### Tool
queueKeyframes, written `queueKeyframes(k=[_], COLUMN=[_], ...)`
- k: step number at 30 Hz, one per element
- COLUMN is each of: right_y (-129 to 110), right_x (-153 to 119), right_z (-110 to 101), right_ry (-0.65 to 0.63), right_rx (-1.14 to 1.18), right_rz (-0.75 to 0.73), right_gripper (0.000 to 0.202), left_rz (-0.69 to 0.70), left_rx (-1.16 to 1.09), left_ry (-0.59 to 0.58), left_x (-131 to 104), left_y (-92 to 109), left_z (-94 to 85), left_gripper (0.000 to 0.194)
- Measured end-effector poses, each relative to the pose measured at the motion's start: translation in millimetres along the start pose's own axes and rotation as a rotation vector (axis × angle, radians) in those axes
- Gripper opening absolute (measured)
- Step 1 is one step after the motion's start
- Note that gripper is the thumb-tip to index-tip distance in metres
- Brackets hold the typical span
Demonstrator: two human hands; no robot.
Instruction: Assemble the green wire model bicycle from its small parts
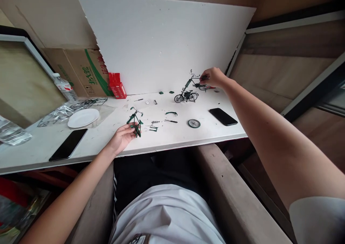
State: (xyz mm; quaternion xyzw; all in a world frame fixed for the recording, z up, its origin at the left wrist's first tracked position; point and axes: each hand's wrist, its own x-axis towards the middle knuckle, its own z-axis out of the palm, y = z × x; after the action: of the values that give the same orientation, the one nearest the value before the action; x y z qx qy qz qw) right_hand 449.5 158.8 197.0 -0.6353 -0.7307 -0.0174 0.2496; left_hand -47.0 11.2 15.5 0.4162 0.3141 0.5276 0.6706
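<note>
Left hand (122, 139) has its fingers closed on the green bicycle frame (131, 118), held upright just above the bench (172, 141) near its front edge. Handlebars and saddle are on; no wheels visible on it, so it looks part-built. Loose on the bench: spoked wheel (194, 123), curved green part (171, 113), plus small flat pieces (153, 129). Right hand (215, 77) is pinched at the saddle of the rear bicycle (196, 77); its front end is partly hidden. Small black bicycle (186, 96) beside it stands on two wheels, looks complete.
</note>
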Motion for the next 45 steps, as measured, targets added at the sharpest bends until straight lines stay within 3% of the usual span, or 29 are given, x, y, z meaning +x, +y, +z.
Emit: queueKeyframes(k=[5, 11, 16, 22, 28, 35, 41, 45], right_y=[-6, 15, 32, 31, 33, 28, 18, 14], right_x=[7, 28, 36, 36, 34, 16, -3, -11], right_z=[-37, -86, -101, -75, -35, 10, 45, 55], right_ry=[-0.107, -0.122, -0.201, -0.260, -0.448, -0.577, -0.542, -0.541], right_rx=[-0.145, -0.206, -0.332, -0.391, -0.339, -0.327, -0.318, -0.291], right_rz=[0.036, 0.138, 0.115, 0.137, 0.138, 0.198, 0.111, 0.114], right_gripper=[0.027, 0.035, 0.043, 0.044, 0.039, 0.049, 0.049, 0.045], left_rz=[-0.007, -0.010, -0.014, -0.010, -0.005, -0.013, -0.016, -0.021], left_rx=[0.008, 0.004, -0.001, 0.010, 0.014, 0.024, 0.045, 0.052], left_ry=[0.018, 0.039, 0.039, 0.016, 0.028, 0.044, 0.079, 0.071], left_x=[0, -1, -2, 0, -1, -1, -1, -3], left_y=[0, 0, 0, -2, -2, -1, -1, 1], left_z=[-0.6, -0.6, -0.1, -5.7, -4.5, -3.1, -4.2, -1.0], left_gripper=[0.030, 0.026, 0.027, 0.028, 0.027, 0.029, 0.028, 0.029])
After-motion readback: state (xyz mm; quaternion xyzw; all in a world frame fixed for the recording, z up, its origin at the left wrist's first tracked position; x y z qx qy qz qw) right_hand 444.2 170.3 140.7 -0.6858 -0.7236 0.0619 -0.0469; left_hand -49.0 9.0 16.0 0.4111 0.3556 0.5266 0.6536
